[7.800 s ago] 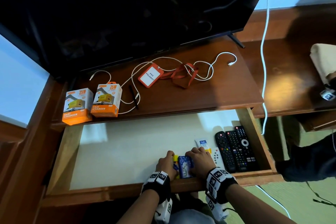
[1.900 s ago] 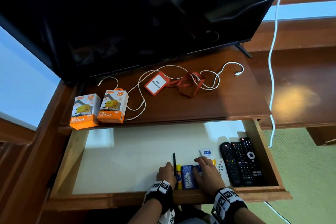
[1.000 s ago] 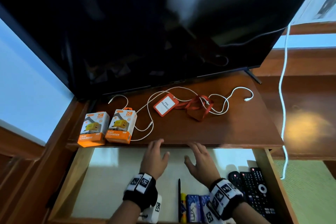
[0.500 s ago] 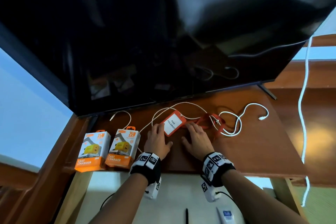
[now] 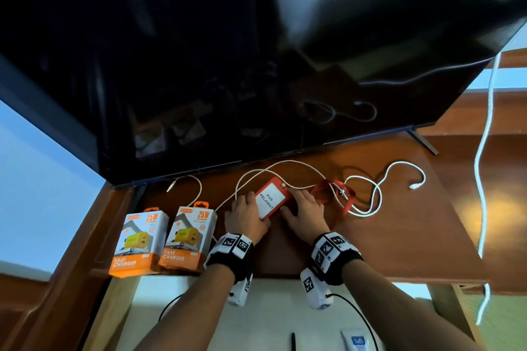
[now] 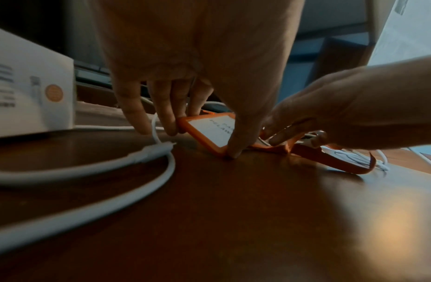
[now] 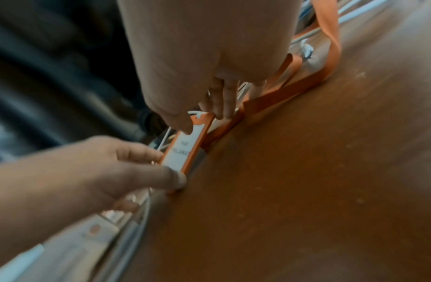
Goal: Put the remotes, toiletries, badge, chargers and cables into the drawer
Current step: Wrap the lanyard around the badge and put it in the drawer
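An orange badge [image 5: 269, 199] with a white card lies on the wooden desktop [image 5: 399, 236] under the TV. My left hand [image 5: 253, 209] pinches its near end between thumb and fingertips [image 6: 170, 124]. My right hand [image 5: 291, 204] grips its far end by the clip, thumb on the card face [image 7: 183, 126]. The badge [image 6: 209, 129] is tilted up on one corner. Its orange lanyard [image 5: 339, 194] trails right, tangled with a white cable [image 5: 379, 191]. Two orange charger boxes [image 5: 165, 239] stand left of my hands.
The big black TV [image 5: 228, 51] hangs low over the desktop behind my hands. The open drawer [image 5: 271, 313] lies below the desk edge, with a black pen [image 5: 293, 342] and a small sachet [image 5: 358, 340] showing. A white cord [image 5: 484, 179] hangs at the right.
My hands left the toiletries in the drawer, rose over the desk edge and reached the badge. They now hold it at both ends, where half a second ago they only touched beside it.
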